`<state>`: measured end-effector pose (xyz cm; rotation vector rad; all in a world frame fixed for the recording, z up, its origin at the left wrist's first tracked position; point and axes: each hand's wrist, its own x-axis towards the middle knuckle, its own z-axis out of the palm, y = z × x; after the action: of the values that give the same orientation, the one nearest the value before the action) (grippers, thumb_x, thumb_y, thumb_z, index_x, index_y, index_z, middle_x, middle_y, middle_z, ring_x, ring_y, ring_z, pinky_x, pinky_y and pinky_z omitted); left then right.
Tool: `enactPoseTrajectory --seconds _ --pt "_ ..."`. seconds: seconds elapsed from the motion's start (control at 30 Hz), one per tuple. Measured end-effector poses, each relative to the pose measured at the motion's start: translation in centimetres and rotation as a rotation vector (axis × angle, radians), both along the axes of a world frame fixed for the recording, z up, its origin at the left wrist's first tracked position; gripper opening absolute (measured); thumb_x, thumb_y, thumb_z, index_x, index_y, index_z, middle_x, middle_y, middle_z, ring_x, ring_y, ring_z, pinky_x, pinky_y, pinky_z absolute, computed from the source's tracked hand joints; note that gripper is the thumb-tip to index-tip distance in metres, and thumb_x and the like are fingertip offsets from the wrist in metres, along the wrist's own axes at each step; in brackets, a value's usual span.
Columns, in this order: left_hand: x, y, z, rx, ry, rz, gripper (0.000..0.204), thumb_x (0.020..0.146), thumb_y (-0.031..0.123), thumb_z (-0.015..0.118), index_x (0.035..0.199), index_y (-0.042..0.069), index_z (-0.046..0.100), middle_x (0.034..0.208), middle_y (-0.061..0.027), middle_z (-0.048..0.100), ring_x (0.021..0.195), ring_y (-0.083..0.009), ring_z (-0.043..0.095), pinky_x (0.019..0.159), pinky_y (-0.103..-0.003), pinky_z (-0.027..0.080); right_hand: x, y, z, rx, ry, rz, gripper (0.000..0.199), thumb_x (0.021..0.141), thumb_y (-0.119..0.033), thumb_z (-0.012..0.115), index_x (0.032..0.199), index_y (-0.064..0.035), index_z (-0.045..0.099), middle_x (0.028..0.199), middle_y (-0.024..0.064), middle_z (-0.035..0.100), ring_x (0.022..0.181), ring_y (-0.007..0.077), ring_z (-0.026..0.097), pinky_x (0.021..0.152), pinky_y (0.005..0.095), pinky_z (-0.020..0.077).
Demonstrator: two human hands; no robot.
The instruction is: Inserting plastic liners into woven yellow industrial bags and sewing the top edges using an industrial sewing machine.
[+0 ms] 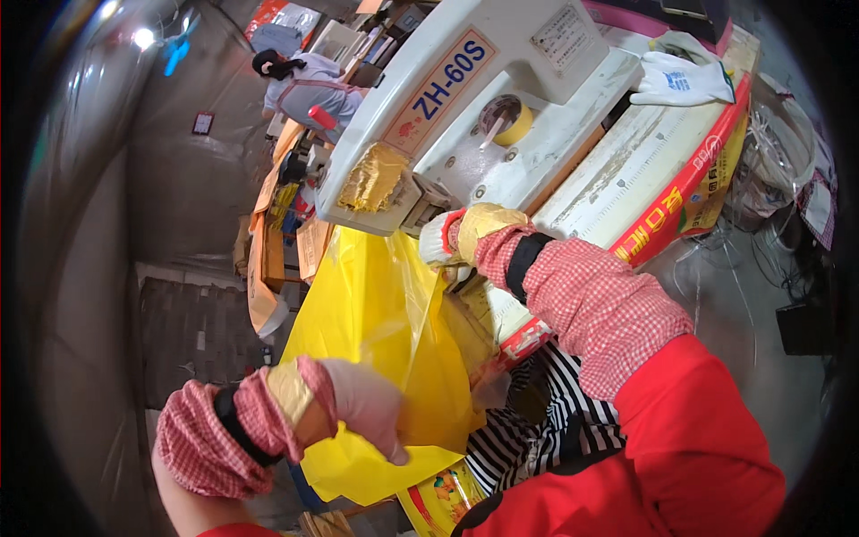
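A large yellow plastic bag hangs from under the head of a white machine down toward my lap. My left hand, in a pale glove with tape at the wrist and a red checked sleeve cover, grips the bag's lower edge. My right hand, gloved and taped the same way, holds the bag's upper edge right beneath the machine head, next to a worn yellow-taped part.
A white work glove lies on the machine's long table with a red printed edge. Another person works at a far bench. Cardboard pieces stand at the left, tangled straps and wires at the right.
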<state>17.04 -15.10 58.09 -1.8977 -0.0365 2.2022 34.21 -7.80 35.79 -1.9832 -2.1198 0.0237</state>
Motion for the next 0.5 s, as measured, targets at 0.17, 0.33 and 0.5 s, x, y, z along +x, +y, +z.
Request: enactPoseTrajectory --seconds 0.17,0.33,0.5 --pt "-7.8 -1.4 2.3 -0.09 0.012 -0.075 0.026 0.072 0.031 0.054 0.079 0.009 0.066 0.074 -0.0102 0.064 0.071 -0.0321 0.061 0.062 -0.042 0.047 -1.4 -2.3 2.5 -0.182 0.306 -0.312 0.018 0.068 -0.021 0.06 0.078 -0.0081 0.067 0.075 0.0095 0.065 0.064 0.0246 0.062 0.055 0.038 0.0484" --pt "-9.0 -7.8 -0.5 -0.767 -0.409 -0.28 0.021 0.064 0.028 0.061 0.054 0.01 0.058 0.052 -0.0095 0.054 0.052 -0.0299 0.056 0.047 -0.04 0.043 -10.6 -0.6 -1.3 0.289 -1.347 -1.177 0.024 0.067 -0.027 0.064 0.079 -0.0067 0.066 0.077 0.0105 0.065 0.069 0.023 0.062 0.062 0.0369 0.0485" --pt "-10.0 -9.1 -5.9 -0.885 -0.548 -0.29 0.02 0.063 0.026 0.064 0.054 0.009 0.059 0.053 -0.0105 0.056 0.052 -0.0309 0.057 0.047 -0.04 0.045 -17.2 -14.4 -5.0 0.239 -1.155 -0.81 0.026 0.071 -0.027 0.059 0.085 -0.0062 0.064 0.083 0.0118 0.064 0.076 0.0247 0.061 0.067 0.0364 0.0477"
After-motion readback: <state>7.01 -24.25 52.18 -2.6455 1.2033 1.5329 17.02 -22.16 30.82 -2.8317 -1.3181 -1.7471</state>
